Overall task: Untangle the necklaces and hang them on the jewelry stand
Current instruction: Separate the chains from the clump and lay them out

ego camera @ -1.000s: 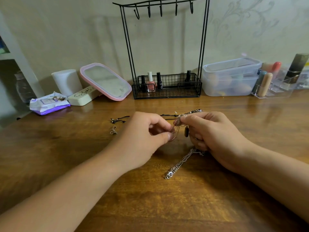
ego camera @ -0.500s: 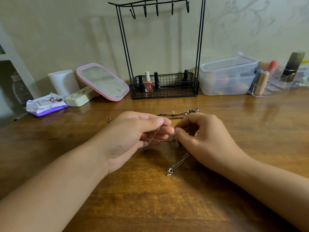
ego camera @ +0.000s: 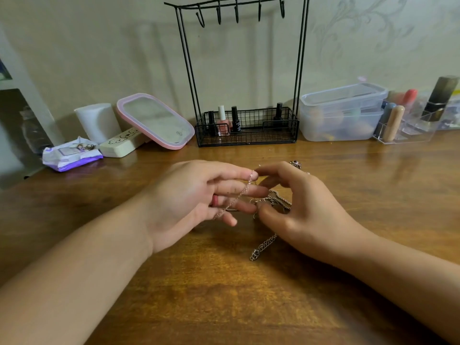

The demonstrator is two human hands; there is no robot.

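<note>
The black wire jewelry stand (ego camera: 189,70) rises at the back middle of the wooden table (ego camera: 224,295), and its hooks are bare. My left hand (ego camera: 194,195) has its fingers stretched out to the right. A thin rose-gold chain (ego camera: 236,195) drapes over them from the index tip downward. Facing it, my right hand (ego camera: 306,210) curls its thumb and fingers round a tangle of silver chain (ego camera: 276,199). Its index tip meets the top of the thin chain. A silver tail (ego camera: 261,247) trails onto the table. A beaded pendant (ego camera: 296,164) shows behind my right hand.
Nail polish bottles (ego camera: 222,120) stand in the stand's basket. To the left are a pink-rimmed mirror (ego camera: 155,120), a white roll (ego camera: 97,120) and a wipes packet (ego camera: 72,155). A clear plastic box (ego camera: 343,113) and an acrylic organiser (ego camera: 408,125) sit at the right.
My left hand has gone from a pinch to stretched fingers, with the thin chain now lying across them. My right hand's fingers have loosened and spread a little.
</note>
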